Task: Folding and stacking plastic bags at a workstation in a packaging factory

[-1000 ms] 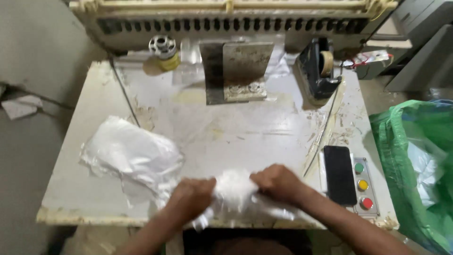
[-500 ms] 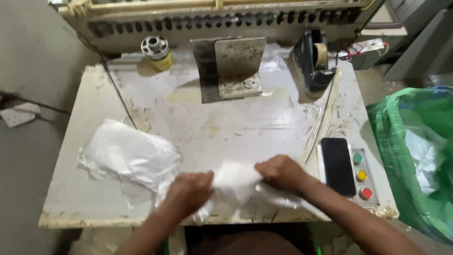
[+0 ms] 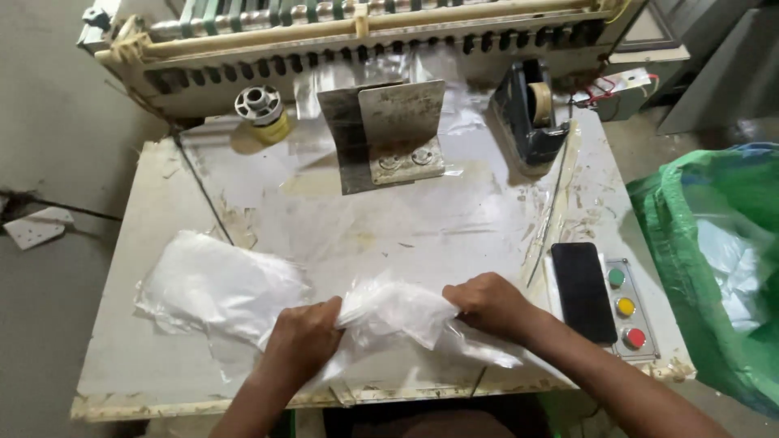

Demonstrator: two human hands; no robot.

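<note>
Both my hands grip one crumpled clear plastic bag [image 3: 398, 310] near the front edge of the worn white worktable [image 3: 454, 219]. My left hand [image 3: 302, 341] pinches the bag's left end, and my right hand [image 3: 491, 302] holds its right end. The bag is bunched up between them, with a loose flap trailing toward the table's front under my right wrist. A flat pile of clear plastic bags [image 3: 219, 285] lies just left of my left hand.
An upright metal angle plate [image 3: 392, 134] stands at the table's middle back, a black tape dispenser [image 3: 529, 113] to its right, a small spool [image 3: 261, 113] to its left. A black phone [image 3: 583, 290] and three coloured buttons [image 3: 625, 307] sit at right. A green sack [image 3: 718, 268] stands beside the table.
My hands have drawn a little apart, stretching the crumpled bag between them. The head view has tilted, so the table sits lower in view.
</note>
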